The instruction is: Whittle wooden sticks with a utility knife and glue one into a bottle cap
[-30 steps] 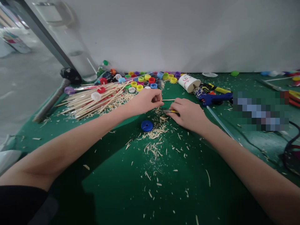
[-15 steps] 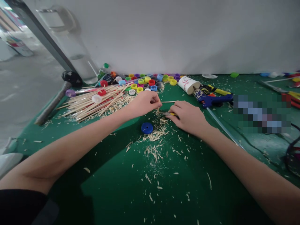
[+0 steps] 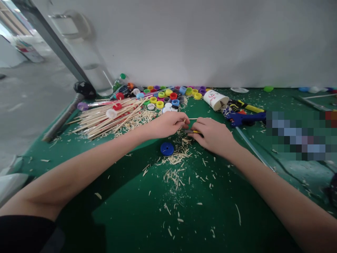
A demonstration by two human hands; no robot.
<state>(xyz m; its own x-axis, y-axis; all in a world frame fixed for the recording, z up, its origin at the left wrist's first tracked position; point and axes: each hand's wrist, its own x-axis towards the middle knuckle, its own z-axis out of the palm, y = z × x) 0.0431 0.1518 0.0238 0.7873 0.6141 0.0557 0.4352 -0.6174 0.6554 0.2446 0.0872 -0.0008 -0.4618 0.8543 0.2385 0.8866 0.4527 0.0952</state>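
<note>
My left hand (image 3: 170, 124) is closed in a pinch on a thin wooden stick, most of it hidden by the fingers. A pale length of stick (image 3: 193, 118) shows between the two hands; I cannot tell whether it is the same piece. Wrapped in my right hand (image 3: 214, 135) is a craft knife (image 3: 195, 131) with a yellow part, its blade pointing left toward the left fingertips. A blue bottle cap (image 3: 167, 149) with a small centre hole lies on the table just below the left hand. Wood shavings (image 3: 179, 156) are scattered beneath and in front of both hands.
Wooden sticks (image 3: 105, 117) lie heaped at the left, with several coloured bottle caps (image 3: 159, 104) behind the hands. A tipped paper cup (image 3: 215, 100) and a blue glue gun (image 3: 237, 118) are at the right. The wall (image 3: 163, 45) bounds the green table (image 3: 137, 214).
My left hand has moved slightly right, closer to the knife, and its fingers now cover more of the stick. The whole view has shifted a little; the right hand keeps its grip.
</note>
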